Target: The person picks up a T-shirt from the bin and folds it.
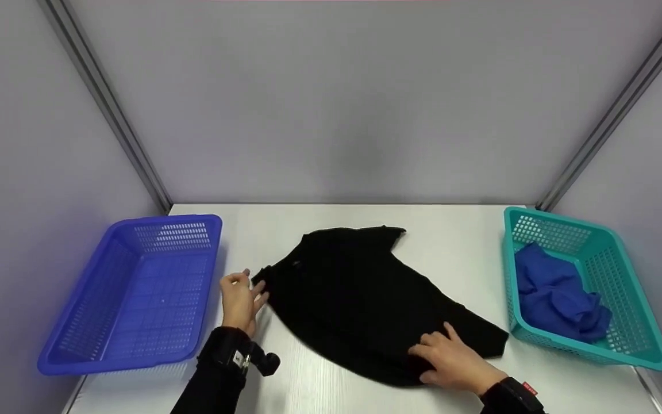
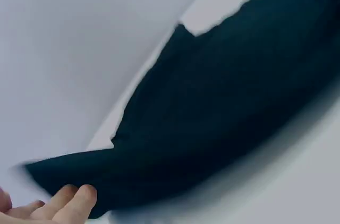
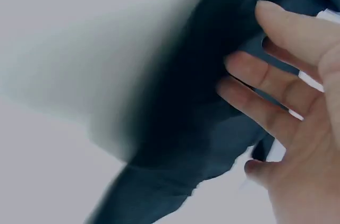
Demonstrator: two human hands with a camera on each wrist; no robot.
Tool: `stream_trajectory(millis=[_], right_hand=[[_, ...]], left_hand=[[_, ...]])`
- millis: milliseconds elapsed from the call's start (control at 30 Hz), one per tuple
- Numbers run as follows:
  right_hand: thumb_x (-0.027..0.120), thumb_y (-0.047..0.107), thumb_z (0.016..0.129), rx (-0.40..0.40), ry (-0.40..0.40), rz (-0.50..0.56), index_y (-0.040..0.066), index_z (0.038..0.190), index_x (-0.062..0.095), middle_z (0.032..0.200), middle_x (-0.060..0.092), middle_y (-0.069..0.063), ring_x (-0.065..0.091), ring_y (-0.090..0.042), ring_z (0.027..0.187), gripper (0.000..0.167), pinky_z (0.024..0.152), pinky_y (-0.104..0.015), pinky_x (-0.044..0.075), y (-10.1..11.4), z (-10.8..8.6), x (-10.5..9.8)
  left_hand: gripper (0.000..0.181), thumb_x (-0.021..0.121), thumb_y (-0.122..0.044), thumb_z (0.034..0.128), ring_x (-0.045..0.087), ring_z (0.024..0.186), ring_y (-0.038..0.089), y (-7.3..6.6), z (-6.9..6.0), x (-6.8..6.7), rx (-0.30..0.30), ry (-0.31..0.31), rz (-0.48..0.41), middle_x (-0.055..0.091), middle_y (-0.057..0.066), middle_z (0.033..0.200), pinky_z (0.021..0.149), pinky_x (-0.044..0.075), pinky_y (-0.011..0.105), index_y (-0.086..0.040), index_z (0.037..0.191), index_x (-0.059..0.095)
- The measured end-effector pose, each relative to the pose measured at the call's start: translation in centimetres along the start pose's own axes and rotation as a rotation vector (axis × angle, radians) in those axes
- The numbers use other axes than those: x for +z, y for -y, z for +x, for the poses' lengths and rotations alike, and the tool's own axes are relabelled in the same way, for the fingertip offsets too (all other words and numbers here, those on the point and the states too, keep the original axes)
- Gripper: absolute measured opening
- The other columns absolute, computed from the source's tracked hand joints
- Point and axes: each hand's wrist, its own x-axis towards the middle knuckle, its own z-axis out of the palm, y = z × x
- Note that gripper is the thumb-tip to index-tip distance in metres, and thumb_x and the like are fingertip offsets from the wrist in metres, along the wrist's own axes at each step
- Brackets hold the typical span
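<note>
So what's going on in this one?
Someone is handling a black cloth lying on the table. Their left hand is at its left end; their right hand, fingers apart, is at its lower right part. A blue basket stands to the left, and a teal basket holding blue cloth to the right.

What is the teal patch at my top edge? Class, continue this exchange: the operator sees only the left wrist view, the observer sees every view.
Observer: By the head view, most likely the teal basket, on the right.
Operator: Does it hold anything?
Observer: Yes, a crumpled blue cloth lies in it.
Operator: And what stands on the other side of the black garment?
Observer: A blue basket, to the garment's left.
</note>
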Motion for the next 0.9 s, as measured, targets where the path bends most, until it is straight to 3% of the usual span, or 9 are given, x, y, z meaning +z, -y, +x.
stream_trajectory(millis=[100, 167, 300, 400, 467, 533, 633, 767, 900], right_hand=[[0.087, 0.02, 0.081, 0.039, 0.016, -0.008, 0.015, 0.131, 0.07, 0.122, 0.057, -0.006, 0.057, -0.033, 0.115, 0.054, 0.099, -0.067, 0.048, -0.5, -0.4, 0.9], [0.088, 0.019, 0.08, 0.072, -0.003, -0.006, 0.016, 0.132, 0.068, 0.133, 0.053, -0.013, 0.055, -0.036, 0.121, 0.056, 0.095, -0.062, 0.051, -0.8, -0.5, 1.4], [0.089, 0.02, 0.081, 0.137, -0.102, -0.06, 0.011, 0.111, 0.064, 0.133, 0.055, -0.019, 0.057, -0.041, 0.121, 0.04, 0.09, -0.059, 0.055, -1.0, -0.3, 2.4], [0.088, 0.02, 0.083, 0.177, -0.169, -0.117, 0.012, 0.095, 0.059, 0.112, 0.056, -0.009, 0.06, -0.035, 0.109, 0.033, 0.09, -0.056, 0.054, -0.9, 0.1, 3.0], [0.086, 0.019, 0.084, 0.205, -0.184, -0.119, 0.011, 0.092, 0.058, 0.104, 0.053, -0.005, 0.059, -0.033, 0.105, 0.03, 0.092, -0.055, 0.053, -0.8, 0.3, 3.2], [0.085, 0.016, 0.085, 0.23, -0.184, -0.096, 0.011, 0.091, 0.058, 0.1, 0.049, -0.002, 0.058, -0.032, 0.104, 0.028, 0.091, -0.055, 0.052, -0.7, 0.5, 3.2], [0.085, 0.015, 0.085, 0.254, -0.185, -0.076, 0.012, 0.09, 0.059, 0.097, 0.047, 0.0, 0.057, -0.03, 0.103, 0.027, 0.086, -0.052, 0.051, -0.7, 0.6, 3.3], [0.086, 0.018, 0.084, 0.269, -0.188, -0.09, 0.013, 0.09, 0.06, 0.095, 0.045, 0.002, 0.053, -0.023, 0.097, 0.027, 0.078, -0.047, 0.049, -0.9, 0.4, 3.5], [0.086, 0.022, 0.085, 0.296, -0.191, -0.1, 0.014, 0.09, 0.061, 0.095, 0.046, 0.002, 0.048, -0.02, 0.091, 0.027, 0.075, -0.045, 0.048, -1.0, 0.3, 3.5]], left_hand=[[0.034, 0.031, -0.005, 0.1087, 0.038, 0.145, 0.039, 0.6, -0.2, -0.4, 0.021, 0.013, 0.131, 0.012, 0.018, 0.175, 0.1, 0.049, 0.034, -0.005, 0.142, 0.024], [0.043, 0.038, 0.001, 0.1033, 0.036, 0.146, 0.041, 1.2, -0.4, -0.2, 0.093, 0.034, 0.313, 0.017, 0.022, 0.172, 0.111, 0.042, 0.045, -0.004, 0.145, 0.031], [0.044, 0.055, 0.003, 0.0962, 0.032, 0.147, 0.056, 2.9, -1.8, 0.8, 0.354, 0.156, 0.86, 0.031, 0.026, 0.165, 0.119, 0.031, 0.069, -0.006, 0.139, 0.058], [0.049, 0.065, 0.001, 0.094, 0.03, 0.148, 0.06, 4.6, -2.9, 1.4, 0.572, 0.328, 1.244, 0.036, 0.02, 0.166, 0.115, 0.031, 0.076, -0.014, 0.141, 0.065], [0.059, 0.07, -0.002, 0.0927, 0.03, 0.151, 0.055, 5.7, -3.1, 1.5, 0.679, 0.424, 1.444, 0.039, 0.015, 0.167, 0.118, 0.03, 0.073, -0.019, 0.148, 0.061], [0.068, 0.072, 0.0, 0.0915, 0.031, 0.152, 0.052, 6.6, -2.5, 0.9, 0.741, 0.451, 1.578, 0.043, 0.013, 0.165, 0.119, 0.03, 0.071, -0.021, 0.154, 0.055], [0.076, 0.071, 0.004, 0.0891, 0.044, 0.144, 0.047, 8.2, -1.0, -0.6, 0.766, 0.366, 1.725, 0.054, 0.012, 0.154, 0.114, 0.038, 0.069, -0.028, 0.156, 0.053], [0.072, 0.067, 0.008, 0.0878, 0.053, 0.113, 0.04, 9.6, 0.4, -2.6, 0.801, 0.172, 1.828, 0.061, 0.016, 0.124, 0.097, 0.049, 0.058, -0.032, 0.147, 0.061], [0.028, 0.069, 0.001, 0.0888, 0.05, 0.1, 0.037, 9.3, 0.9, -3.4, 0.905, 0.011, 1.885, 0.055, 0.016, 0.106, 0.088, 0.047, 0.053, -0.014, 0.113, 0.07]])
